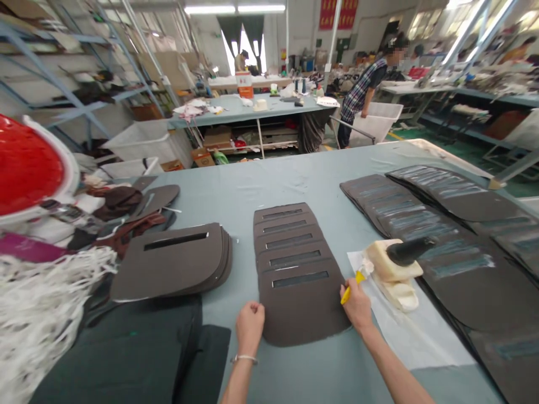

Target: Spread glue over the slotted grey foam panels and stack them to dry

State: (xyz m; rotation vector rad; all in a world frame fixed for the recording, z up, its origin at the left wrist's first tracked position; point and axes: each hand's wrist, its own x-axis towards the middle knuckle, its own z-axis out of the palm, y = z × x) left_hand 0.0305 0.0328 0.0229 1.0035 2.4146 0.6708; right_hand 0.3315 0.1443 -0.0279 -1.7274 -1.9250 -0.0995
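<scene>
Several dark brown panels with slots (305,308) lie overlapped in a column in front of me. My left hand (250,322) is at the column's lower left edge, fingers curled closed; whether they pinch the edge is hidden. In my right hand (357,306) is a yellow-handled brush (359,277), held beside the column's right edge. White matter coats the brush's head, which is close to a cream-coloured block (379,262). A black cone-shaped piece (406,252) sticks out of that block. Under the block lies a white sheet (425,336).
To the left sits a stack of slotted brown panels (177,264), with dark green-black sheets (126,348) nearer me. Overlapped rows of panels (455,269) with shiny streaks cover the right side. White netting (46,314) hangs at the far left. Beyond the table, a person (362,92) stands by a white bin (379,120).
</scene>
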